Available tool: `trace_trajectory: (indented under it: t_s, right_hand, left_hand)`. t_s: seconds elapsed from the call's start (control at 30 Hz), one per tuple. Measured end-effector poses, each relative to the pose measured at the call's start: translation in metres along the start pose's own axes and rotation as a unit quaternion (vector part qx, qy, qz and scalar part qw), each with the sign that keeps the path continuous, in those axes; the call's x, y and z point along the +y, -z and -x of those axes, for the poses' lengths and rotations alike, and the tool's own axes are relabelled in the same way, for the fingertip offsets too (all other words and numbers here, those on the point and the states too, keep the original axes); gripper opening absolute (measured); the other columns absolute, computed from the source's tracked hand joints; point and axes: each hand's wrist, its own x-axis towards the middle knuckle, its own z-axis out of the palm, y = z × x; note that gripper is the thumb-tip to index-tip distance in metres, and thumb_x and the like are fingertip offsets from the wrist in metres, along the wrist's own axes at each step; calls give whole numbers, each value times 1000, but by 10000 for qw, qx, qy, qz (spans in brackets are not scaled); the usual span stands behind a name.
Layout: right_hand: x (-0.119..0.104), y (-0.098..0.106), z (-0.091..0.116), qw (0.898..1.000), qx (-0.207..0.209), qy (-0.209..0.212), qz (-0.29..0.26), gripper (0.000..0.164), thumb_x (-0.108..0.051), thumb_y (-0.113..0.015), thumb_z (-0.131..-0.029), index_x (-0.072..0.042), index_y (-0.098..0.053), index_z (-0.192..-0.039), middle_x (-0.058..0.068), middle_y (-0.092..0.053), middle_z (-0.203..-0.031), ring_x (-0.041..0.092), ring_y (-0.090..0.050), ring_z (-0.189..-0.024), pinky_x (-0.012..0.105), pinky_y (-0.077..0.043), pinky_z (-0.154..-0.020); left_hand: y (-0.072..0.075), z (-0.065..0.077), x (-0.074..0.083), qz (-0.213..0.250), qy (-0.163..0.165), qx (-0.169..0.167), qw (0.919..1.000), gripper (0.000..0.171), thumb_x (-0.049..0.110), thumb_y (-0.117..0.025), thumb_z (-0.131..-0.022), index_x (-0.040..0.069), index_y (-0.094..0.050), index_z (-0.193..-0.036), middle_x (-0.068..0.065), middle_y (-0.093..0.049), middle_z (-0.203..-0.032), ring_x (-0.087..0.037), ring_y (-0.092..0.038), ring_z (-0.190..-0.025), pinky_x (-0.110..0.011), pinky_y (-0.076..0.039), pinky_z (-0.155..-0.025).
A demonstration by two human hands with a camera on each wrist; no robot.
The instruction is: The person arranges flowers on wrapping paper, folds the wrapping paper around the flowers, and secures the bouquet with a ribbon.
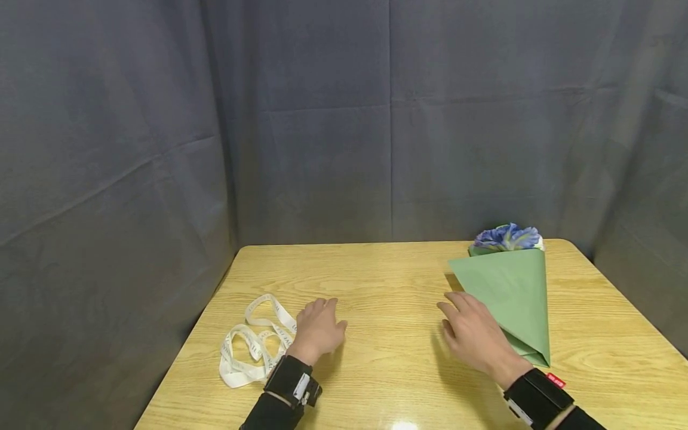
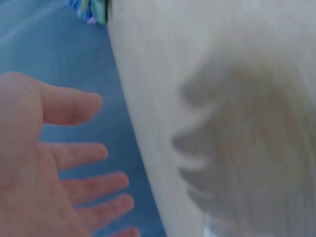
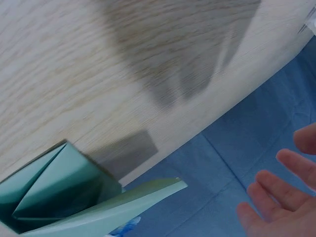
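My left hand (image 1: pixel 318 332) hovers above the table just right of a loosely looped white ribbon (image 1: pixel 239 377) printed with dark lettering. Its fingers are spread and hold nothing, as the left wrist view also shows. Toward the right, my right hand (image 1: pixel 475 334) is held over the table with relaxed, empty fingers. Next to it lies a bouquet wrapped in green paper (image 1: pixel 510 286), with a blue-purple flower (image 1: pixel 507 237) showing at the far end. In the right wrist view the folded green paper (image 3: pixel 69 192) appears apart from the hand's fingers (image 3: pixel 281 190).
The light wooden table (image 1: pixel 376 280) has rounded far corners. Grey cloth (image 1: pixel 322 149) hangs behind it and along both sides. A strap with a small device (image 1: pixel 292 382) is worn on each wrist, over dark sleeves.
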Motion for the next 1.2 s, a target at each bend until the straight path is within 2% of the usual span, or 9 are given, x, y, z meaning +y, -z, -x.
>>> trace_trajectory:
  t_s: [0.1, 0.23, 0.37, 0.5, 0.6, 0.73, 1.0, 1.1, 1.2]
  right_hand:
    - [-4, 0, -2, 9997, -13, 219, -69, 27, -5, -70, -89, 3, -69, -115, 24, -62, -126, 41, -57, -119, 54, -46, -100]
    - [-9, -1, -4, 9993, -85, 315, -158, 27, -5, -71, -90, 1, -69, -116, 22, -62, -126, 39, -58, -118, 53, -47, -99]
    - [-12, -3, -4, 9992, -197, 252, -224, 28, -4, -71, -90, 1, -69, -117, 22, -62, -127, 39, -58, -119, 52, -47, -100]
    - [-15, -5, -5, 9986, -358, 263, -300, 27, -4, -71, -91, 1, -69, -117, 21, -62, -127, 38, -58, -120, 52, -48, -100]
    - [-19, -7, -5, 9980, -432, 304, -345, 26, -5, -71, -91, 0, -69, -117, 21, -62, -127, 38, -59, -119, 51, -48, -100]
    - [-23, -9, -7, 9974, -488, 333, -406, 25, -4, -70, -91, 0, -70, -116, 20, -63, -125, 37, -59, -118, 50, -48, -100]
    - [-32, -9, -10, 9912, -953, 184, -902, 22, -4, -69, -93, 0, -71, -115, 16, -67, -119, 35, -62, -114, 49, -50, -98]
    - [-38, -8, -14, 9816, -1306, -83, -1390, 23, -6, -68, -95, 0, -70, -118, 14, -68, -119, 34, -62, -115, 49, -51, -96]
    - [-46, -7, -22, 9653, -1632, -407, -1999, 26, -8, -66, -97, 0, -69, -122, 13, -69, -120, 34, -63, -114, 49, -52, -93]
  left_hand:
    - [15, 4, -15, -258, 692, 300, 9968, 59, 29, -68, -94, -5, -53, -140, -32, -52, -133, -52, -43, -128, -69, -33, -103]
    - [31, 12, -41, -472, 1575, 167, 9862, 70, 37, -70, -92, -11, -49, -139, -38, -49, -129, -59, -41, -125, -74, -35, -96]
    - [37, 20, -61, -413, 1808, 8, 9827, 58, 39, -70, -93, -12, -59, -119, -37, -53, -117, -58, -48, -114, -71, -42, -87]
    - [30, 23, -70, -133, 1579, 54, 9873, 32, 27, -73, -90, 2, -61, -76, -15, -55, -78, -34, -56, -76, -47, -46, -62]
    - [23, 21, -72, 64, 1388, -5, 9903, 22, 11, -69, -86, 8, -55, -69, -3, -42, -64, -19, -42, -57, -32, -33, -50]
    - [16, 18, -73, 143, 1169, -58, 9930, 16, -4, -61, -81, 9, -55, -73, 1, -34, -61, -13, -31, -50, -27, -26, -46]
    - [9, 16, -68, 717, 721, -125, 9947, 19, -2, -56, -89, 8, -49, -75, 3, -34, -59, -10, -27, -48, -24, -23, -45]
    - [11, 16, -56, 1280, 396, -323, 9905, 5, 2, -56, -96, -1, -59, -95, -2, -44, -67, -12, -31, -49, -26, -28, -47]
    - [13, 15, -38, 1677, -78, -495, 9846, 13, 7, -61, -99, -3, -63, -107, -6, -56, -78, -13, -41, -54, -27, -36, -51]
